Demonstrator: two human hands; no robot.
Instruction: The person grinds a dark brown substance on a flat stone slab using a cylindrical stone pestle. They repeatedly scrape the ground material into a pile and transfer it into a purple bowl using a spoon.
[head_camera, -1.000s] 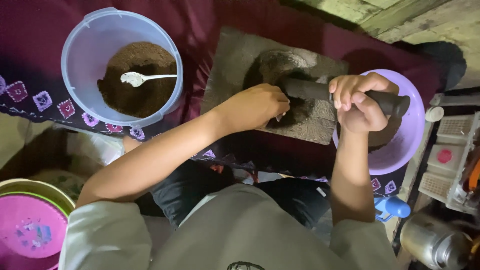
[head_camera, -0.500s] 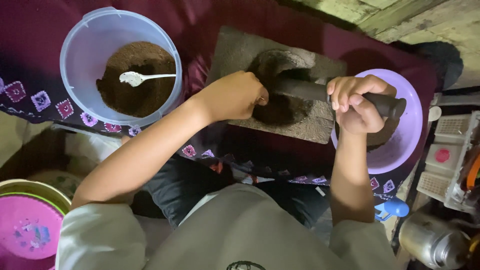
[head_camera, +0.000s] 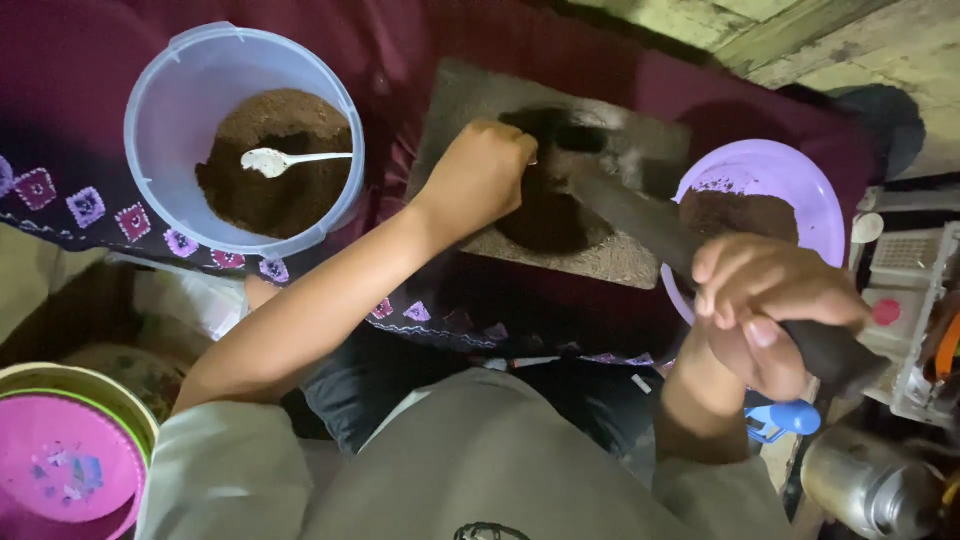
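Maroon cloth (head_camera: 100, 90) crowds the flat grey grinding stone (head_camera: 620, 255). Left hand (head_camera: 480, 175), curled, pushes dark powder (head_camera: 550, 215); right hand (head_camera: 770, 315), clenching the long dark stone roller (head_camera: 640, 215), has pulled back.

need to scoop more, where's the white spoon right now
In the head view, upper left: the white spoon lies on brown powder inside the clear tub, left of the stone slab.

Both forearms are bare from the elbow down. The left hand (head_camera: 480, 175) and right hand (head_camera: 765, 310) show no rings or bands. A pale grey short-sleeved cotton shirt (head_camera: 500, 470) covers shoulders and chest, with a small dark printed mark at the bottom edge. Dark trousers (head_camera: 370, 375) show below.
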